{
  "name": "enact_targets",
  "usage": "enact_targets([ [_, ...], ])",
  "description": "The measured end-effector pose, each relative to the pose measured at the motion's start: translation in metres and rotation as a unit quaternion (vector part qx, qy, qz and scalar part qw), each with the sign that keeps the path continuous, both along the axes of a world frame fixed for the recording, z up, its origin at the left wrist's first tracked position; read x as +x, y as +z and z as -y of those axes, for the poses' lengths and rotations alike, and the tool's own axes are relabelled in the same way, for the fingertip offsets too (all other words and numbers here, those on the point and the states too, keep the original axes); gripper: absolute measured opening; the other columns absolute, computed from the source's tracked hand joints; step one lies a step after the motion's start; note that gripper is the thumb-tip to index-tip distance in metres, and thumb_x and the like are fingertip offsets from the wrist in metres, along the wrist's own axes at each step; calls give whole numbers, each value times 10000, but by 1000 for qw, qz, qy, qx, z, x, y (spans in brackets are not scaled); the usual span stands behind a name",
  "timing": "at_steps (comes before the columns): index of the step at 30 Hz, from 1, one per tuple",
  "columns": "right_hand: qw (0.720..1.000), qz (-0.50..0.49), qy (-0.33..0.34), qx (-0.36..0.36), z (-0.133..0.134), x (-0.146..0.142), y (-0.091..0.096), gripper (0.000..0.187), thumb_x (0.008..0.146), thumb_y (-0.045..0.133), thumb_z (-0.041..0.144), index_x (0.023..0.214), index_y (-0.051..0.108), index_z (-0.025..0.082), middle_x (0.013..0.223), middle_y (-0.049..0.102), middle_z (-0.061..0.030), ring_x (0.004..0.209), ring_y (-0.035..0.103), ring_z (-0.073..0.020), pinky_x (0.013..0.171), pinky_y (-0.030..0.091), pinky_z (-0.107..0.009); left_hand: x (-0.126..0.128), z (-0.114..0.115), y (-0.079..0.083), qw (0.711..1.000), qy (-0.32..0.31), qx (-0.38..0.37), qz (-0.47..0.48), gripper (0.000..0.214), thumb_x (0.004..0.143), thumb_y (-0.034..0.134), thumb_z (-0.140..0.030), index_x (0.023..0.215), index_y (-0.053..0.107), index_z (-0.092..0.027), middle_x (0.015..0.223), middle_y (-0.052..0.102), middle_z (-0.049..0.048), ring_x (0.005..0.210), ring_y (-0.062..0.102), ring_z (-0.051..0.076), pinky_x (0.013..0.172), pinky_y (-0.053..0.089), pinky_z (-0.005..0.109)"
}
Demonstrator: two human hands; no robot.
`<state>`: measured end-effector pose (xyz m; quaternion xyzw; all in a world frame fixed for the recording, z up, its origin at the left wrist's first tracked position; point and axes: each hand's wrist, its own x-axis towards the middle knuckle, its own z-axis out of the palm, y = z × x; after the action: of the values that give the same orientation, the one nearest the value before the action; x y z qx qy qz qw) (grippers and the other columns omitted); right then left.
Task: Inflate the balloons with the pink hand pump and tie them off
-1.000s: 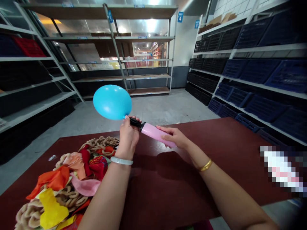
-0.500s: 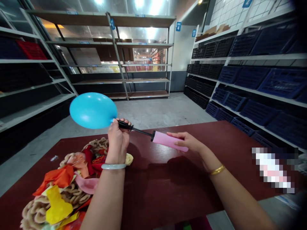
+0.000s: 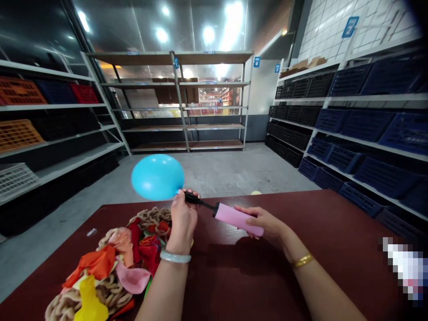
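Note:
A partly inflated blue balloon [image 3: 158, 177] points off to the left, its neck on the black end of a hand pump. My left hand [image 3: 184, 216], with a pale bangle at the wrist, is closed around that black end and the balloon's neck. To the right, my right hand [image 3: 264, 221] wraps the pump's pink barrel [image 3: 236, 217]. A short stretch of black rod [image 3: 207, 205] shows between handle and barrel. Beside my left forearm lies a pile of limp balloons, among them a yellow one [image 3: 89, 298], an orange one [image 3: 98, 263] and a pink one [image 3: 133, 278], on tan braided cord [image 3: 152, 218].
The dark red table [image 3: 234, 276] spans the front. A small clear scrap [image 3: 91, 232] lies near its left edge, and a blurred-out item [image 3: 406, 267] at its right. Beyond the floor [image 3: 214, 174] stand metal shelves [image 3: 214, 128]; blue crates [image 3: 384, 174] fill the right rack.
My hands have come closer together, and less of the pump's rod shows. The view has tilted up and turned left, so more shelving appears at the left.

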<state>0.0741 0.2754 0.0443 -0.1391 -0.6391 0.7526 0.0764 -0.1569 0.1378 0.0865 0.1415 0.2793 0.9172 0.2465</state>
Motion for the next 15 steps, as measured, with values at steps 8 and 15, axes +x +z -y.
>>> enact_targets([
  [8, 1000, 20, -3, -6, -29, 27, 0, 655, 778, 736, 333, 1397, 551, 229, 853, 727, -74, 507, 625, -110, 391, 466, -174, -35, 23, 8, 999, 47, 12, 1, 182, 857, 661, -319, 791, 559, -183, 742, 591, 1, 686, 606, 142, 666, 507, 296],
  [15, 1000, 9, -12, -7, -8, 6, 1, 698, 792, 726, 329, 1442, 494, 222, 809, 722, -69, 484, 618, -115, 364, 453, -173, -2, -3, -12, 1000, 18, 5, 3, 249, 800, 729, -353, 835, 554, -180, 789, 596, 4, 697, 601, 134, 672, 502, 290],
])
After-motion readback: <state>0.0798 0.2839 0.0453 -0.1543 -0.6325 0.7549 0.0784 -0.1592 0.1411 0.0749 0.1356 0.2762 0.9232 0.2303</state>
